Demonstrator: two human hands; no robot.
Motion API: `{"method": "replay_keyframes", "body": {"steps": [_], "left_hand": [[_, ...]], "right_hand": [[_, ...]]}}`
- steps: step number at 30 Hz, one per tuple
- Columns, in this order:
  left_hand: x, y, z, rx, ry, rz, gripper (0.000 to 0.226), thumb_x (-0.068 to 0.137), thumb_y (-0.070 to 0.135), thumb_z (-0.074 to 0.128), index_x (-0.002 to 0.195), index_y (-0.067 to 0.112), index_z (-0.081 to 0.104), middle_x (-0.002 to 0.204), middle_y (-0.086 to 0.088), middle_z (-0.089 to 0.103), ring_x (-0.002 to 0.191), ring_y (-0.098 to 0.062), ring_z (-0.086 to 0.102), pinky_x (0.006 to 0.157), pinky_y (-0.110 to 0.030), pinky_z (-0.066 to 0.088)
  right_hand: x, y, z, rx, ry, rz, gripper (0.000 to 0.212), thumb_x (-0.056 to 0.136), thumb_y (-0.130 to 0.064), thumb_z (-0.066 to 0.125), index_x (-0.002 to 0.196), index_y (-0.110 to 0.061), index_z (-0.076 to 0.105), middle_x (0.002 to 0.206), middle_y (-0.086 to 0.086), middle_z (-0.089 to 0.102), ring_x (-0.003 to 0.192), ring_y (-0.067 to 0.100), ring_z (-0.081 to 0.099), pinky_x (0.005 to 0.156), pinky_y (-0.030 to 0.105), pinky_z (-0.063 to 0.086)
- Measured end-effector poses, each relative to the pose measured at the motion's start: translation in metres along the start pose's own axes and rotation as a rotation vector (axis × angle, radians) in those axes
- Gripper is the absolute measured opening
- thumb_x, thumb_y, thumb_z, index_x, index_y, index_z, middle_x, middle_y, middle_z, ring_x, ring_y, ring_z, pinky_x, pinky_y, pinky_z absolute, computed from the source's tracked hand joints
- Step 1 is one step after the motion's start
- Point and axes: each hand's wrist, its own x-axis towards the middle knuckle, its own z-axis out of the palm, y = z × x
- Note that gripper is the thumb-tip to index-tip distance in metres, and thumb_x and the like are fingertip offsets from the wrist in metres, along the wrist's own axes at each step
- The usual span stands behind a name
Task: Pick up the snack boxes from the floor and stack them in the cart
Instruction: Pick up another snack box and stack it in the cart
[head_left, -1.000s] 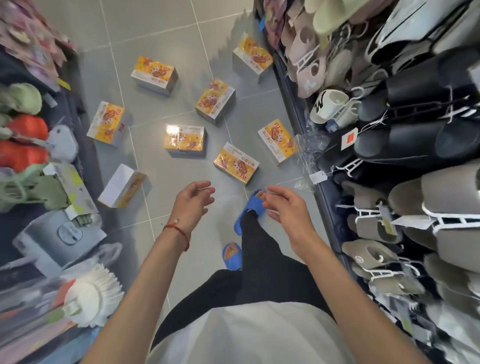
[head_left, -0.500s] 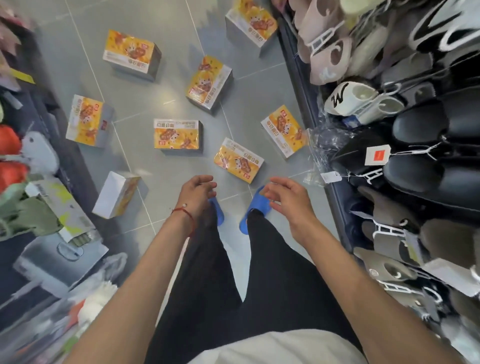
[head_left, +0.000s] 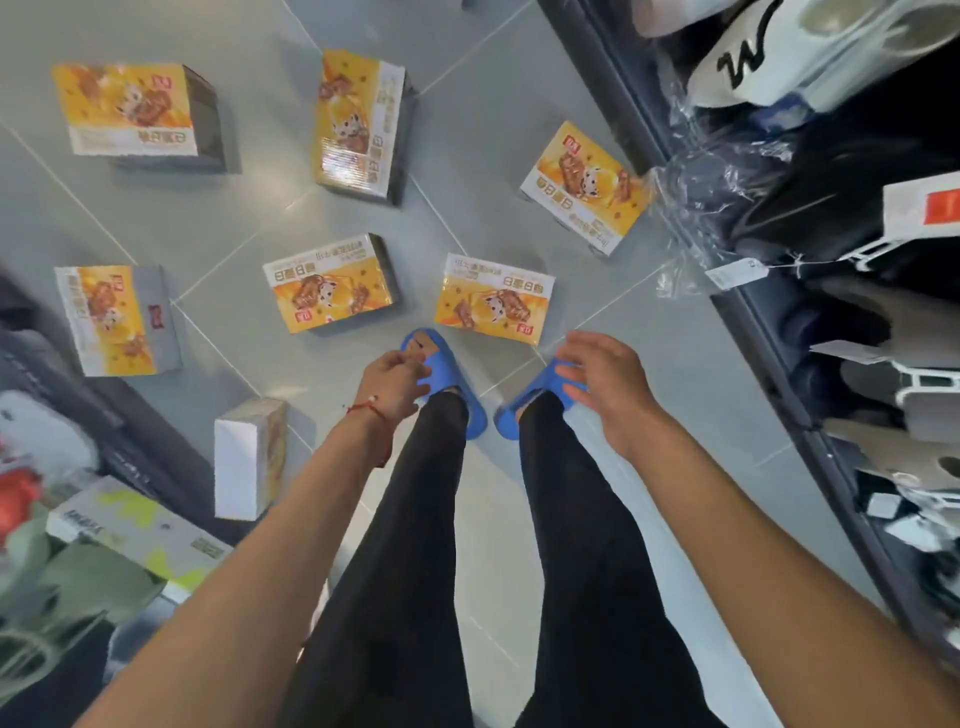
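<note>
Several yellow-orange snack boxes lie scattered on the grey tiled floor. The nearest snack box (head_left: 493, 298) lies just beyond my blue sandals, with another (head_left: 330, 283) to its left and one (head_left: 584, 187) by the right shelf. A white-sided box (head_left: 249, 457) stands on edge at the lower left. Both hands hang empty above my feet. My left hand (head_left: 392, 387) has loosely curled fingers. My right hand (head_left: 605, 387) is spread with relaxed fingers, a little short of the nearest box. No cart is in view.
A dark shelf of slippers and sandals (head_left: 831, 260) lines the right side, with tags and plastic wrap sticking out. Another shelf with boxed goods (head_left: 130, 530) runs along the left. More snack boxes (head_left: 130, 111) (head_left: 358, 122) (head_left: 111, 319) lie farther out. My legs stand in the narrow aisle.
I have stepped forward and bent lower, so the boxes look larger and closer. Both hands have dropped toward the floor, nearer to the closest box, still holding nothing.
</note>
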Motion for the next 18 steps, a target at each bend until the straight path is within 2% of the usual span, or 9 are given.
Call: {"method": "replay_keyframes", "body": {"steps": [3, 6, 8, 10, 12, 14, 15, 16, 18], "left_hand": [[0.04, -0.008, 0.001, 0.09, 0.011, -0.009, 0.014, 0.102, 0.008, 0.051, 0.113, 0.011, 0.059, 0.111, -0.009, 0.063, 0.09, -0.024, 0.061, 0.066, -0.028, 0.041], [0.081, -0.02, 0.008, 0.192, 0.019, -0.011, 0.012, 0.101, 0.009, 0.05, 0.104, 0.012, 0.061, 0.106, -0.01, 0.064, 0.089, -0.025, 0.062, 0.069, -0.031, 0.042], [0.108, -0.028, 0.015, 0.251, 0.017, -0.001, 0.011, 0.098, 0.01, 0.053, 0.098, 0.014, 0.063, 0.104, -0.011, 0.065, 0.09, -0.026, 0.063, 0.078, -0.032, 0.044], [0.138, -0.036, 0.025, 0.31, 0.003, 0.011, 0.014, 0.095, 0.012, 0.056, 0.105, 0.013, 0.066, 0.106, -0.013, 0.066, 0.094, -0.029, 0.064, 0.084, -0.035, 0.047], [0.171, -0.042, 0.036, 0.362, 0.001, 0.02, 0.015, 0.09, 0.018, 0.061, 0.102, 0.017, 0.068, 0.109, -0.015, 0.067, 0.107, -0.035, 0.064, 0.095, -0.044, 0.05], [0.203, -0.045, 0.049, 0.41, 0.029, 0.056, 0.007, 0.084, 0.023, 0.066, 0.09, 0.02, 0.065, 0.109, -0.015, 0.065, 0.114, -0.037, 0.062, 0.1, -0.048, 0.049], [0.22, -0.046, 0.055, 0.432, 0.047, 0.079, 0.015, 0.086, 0.024, 0.069, 0.099, 0.019, 0.066, 0.115, -0.015, 0.065, 0.118, -0.037, 0.061, 0.102, -0.047, 0.049], [0.236, -0.047, 0.063, 0.447, 0.066, 0.101, 0.033, 0.089, 0.026, 0.07, 0.118, 0.012, 0.064, 0.126, -0.015, 0.062, 0.124, -0.035, 0.057, 0.106, -0.044, 0.047], [0.269, -0.047, 0.074, 0.435, 0.103, 0.142, 0.068, 0.09, 0.029, 0.074, 0.147, 0.006, 0.044, 0.146, -0.013, 0.051, 0.133, -0.031, 0.05, 0.108, -0.034, 0.041]], "right_hand": [[0.038, 0.016, 0.014, 0.005, 0.02, 0.049, 0.014, 0.101, -0.011, 0.057, 0.112, -0.017, 0.065, 0.106, 0.006, 0.066, 0.097, 0.018, 0.064, 0.081, 0.026, 0.055], [0.082, 0.034, 0.025, -0.06, 0.013, 0.088, 0.013, 0.102, -0.011, 0.055, 0.11, -0.017, 0.064, 0.105, 0.007, 0.065, 0.097, 0.018, 0.061, 0.094, 0.036, 0.056], [0.114, 0.044, 0.029, -0.099, 0.024, 0.092, 0.014, 0.101, -0.011, 0.055, 0.11, -0.018, 0.063, 0.103, 0.006, 0.065, 0.096, 0.02, 0.062, 0.08, 0.03, 0.056], [0.149, 0.057, 0.031, -0.118, 0.042, 0.101, 0.016, 0.099, -0.013, 0.057, 0.113, -0.019, 0.063, 0.099, 0.004, 0.066, 0.093, 0.021, 0.065, 0.07, 0.025, 0.052], [0.184, 0.072, 0.035, -0.125, 0.049, 0.105, 0.017, 0.097, -0.016, 0.06, 0.112, -0.02, 0.063, 0.096, 0.001, 0.066, 0.094, 0.021, 0.068, 0.075, 0.029, 0.054], [0.217, 0.088, 0.039, -0.144, 0.062, 0.108, 0.014, 0.095, -0.016, 0.062, 0.108, -0.02, 0.065, 0.096, 0.002, 0.063, 0.102, 0.026, 0.066, 0.089, 0.041, 0.055], [0.232, 0.095, 0.042, -0.162, 0.064, 0.103, 0.017, 0.095, -0.016, 0.063, 0.112, -0.016, 0.065, 0.098, 0.003, 0.062, 0.101, 0.026, 0.062, 0.096, 0.046, 0.054], [0.247, 0.103, 0.044, -0.178, 0.066, 0.097, 0.024, 0.095, -0.017, 0.064, 0.12, -0.013, 0.063, 0.101, 0.003, 0.06, 0.1, 0.025, 0.059, 0.099, 0.047, 0.052], [0.275, 0.117, 0.048, -0.197, 0.059, 0.084, 0.042, 0.095, -0.022, 0.069, 0.133, -0.013, 0.054, 0.107, -0.001, 0.058, 0.101, 0.023, 0.058, 0.096, 0.042, 0.051]]}}
